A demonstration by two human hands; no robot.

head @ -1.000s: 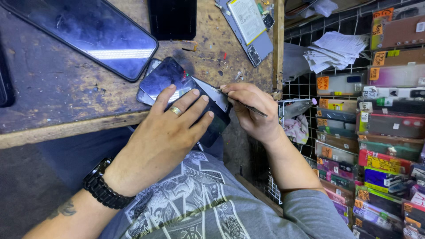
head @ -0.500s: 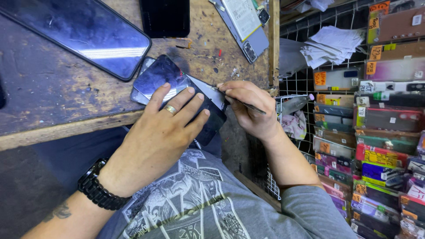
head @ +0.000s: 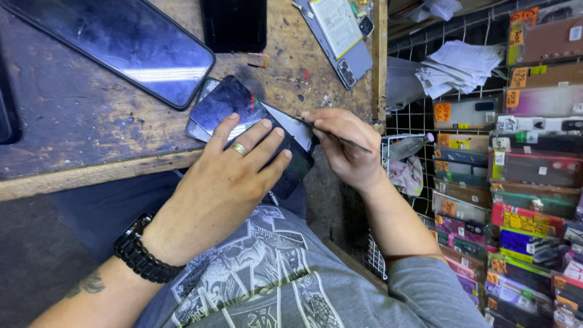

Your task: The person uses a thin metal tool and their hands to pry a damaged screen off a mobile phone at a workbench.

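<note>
Our left hand (head: 228, 176) lies flat, fingers spread and ungripping, pinning a dark phone (head: 243, 121) over the workbench's (head: 79, 140) near edge. Our right hand (head: 343, 146) pinches a thin metal tool (head: 340, 138) (its tip at the phone's right side). Farther back lie a larger phone (head: 121, 42) and an opened phone (head: 337, 33).

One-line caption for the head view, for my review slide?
Left hand presses a dark phone flat on the wooden bench; right hand works a thin tool at its edge.
</note>
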